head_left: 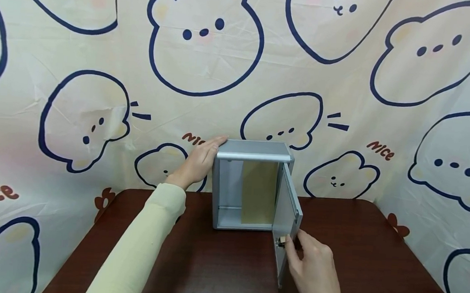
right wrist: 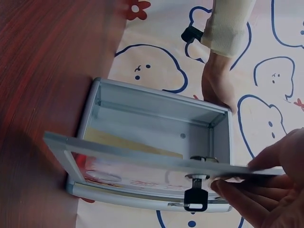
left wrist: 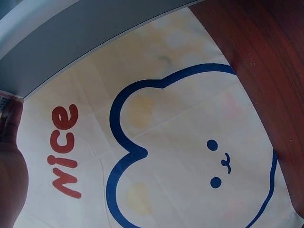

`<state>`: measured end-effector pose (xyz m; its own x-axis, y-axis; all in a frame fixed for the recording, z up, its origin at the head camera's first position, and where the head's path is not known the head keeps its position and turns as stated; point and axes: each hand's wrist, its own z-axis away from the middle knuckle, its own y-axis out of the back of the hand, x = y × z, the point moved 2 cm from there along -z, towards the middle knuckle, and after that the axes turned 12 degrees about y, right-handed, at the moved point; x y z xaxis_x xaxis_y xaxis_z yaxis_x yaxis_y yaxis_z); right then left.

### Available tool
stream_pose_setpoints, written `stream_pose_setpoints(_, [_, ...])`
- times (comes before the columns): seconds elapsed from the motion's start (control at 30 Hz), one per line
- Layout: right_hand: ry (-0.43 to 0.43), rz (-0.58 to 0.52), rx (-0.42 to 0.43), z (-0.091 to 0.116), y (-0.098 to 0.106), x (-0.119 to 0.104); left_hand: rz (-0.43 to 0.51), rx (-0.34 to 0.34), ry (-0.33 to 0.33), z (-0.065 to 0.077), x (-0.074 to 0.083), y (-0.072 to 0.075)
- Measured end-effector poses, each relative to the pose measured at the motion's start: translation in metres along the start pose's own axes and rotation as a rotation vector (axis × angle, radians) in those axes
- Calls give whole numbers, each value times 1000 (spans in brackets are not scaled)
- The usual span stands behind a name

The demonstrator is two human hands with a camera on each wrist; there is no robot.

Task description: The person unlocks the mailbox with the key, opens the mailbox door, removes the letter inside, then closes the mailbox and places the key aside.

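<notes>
A small grey metal cabinet (head_left: pixel 253 149) stands upright on the table with its door (head_left: pixel 289 206) swung open toward the front right. Across the cabinet's upper left corner rests my left hand (head_left: pixel 198 162), fingers stretched along it. My right hand (head_left: pixel 316 265) pinches the free edge of the door between thumb and fingers. Close to those fingers, a key (right wrist: pixel 195 197) with a black head sits in the door's lock. Inside the cabinet, a yellowish-brown panel (head_left: pixel 258 194) stands on the right. Only part of the left hand (left wrist: pixel 12 166) shows in the left wrist view.
The dark reddish-brown wooden table (head_left: pixel 208 273) carries the cabinet near its back edge. Behind and beside it hangs a cream cloth (head_left: pixel 208 71) printed with blue-outlined bear faces. A black strap piece (right wrist: pixel 191 34) shows at the left sleeve's cuff.
</notes>
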<state>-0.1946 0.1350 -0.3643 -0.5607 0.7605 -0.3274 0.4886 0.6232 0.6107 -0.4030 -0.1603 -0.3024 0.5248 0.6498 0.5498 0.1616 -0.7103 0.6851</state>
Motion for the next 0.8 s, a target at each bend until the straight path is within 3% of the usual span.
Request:
stream_pose_setpoints(0.4, [-52,1,-81,4,4,0,2,5,7,0,-1,0])
stream_pose_setpoints(0.8, [123,140,75,0,-1,-1,4,9,4,0,0,-1])
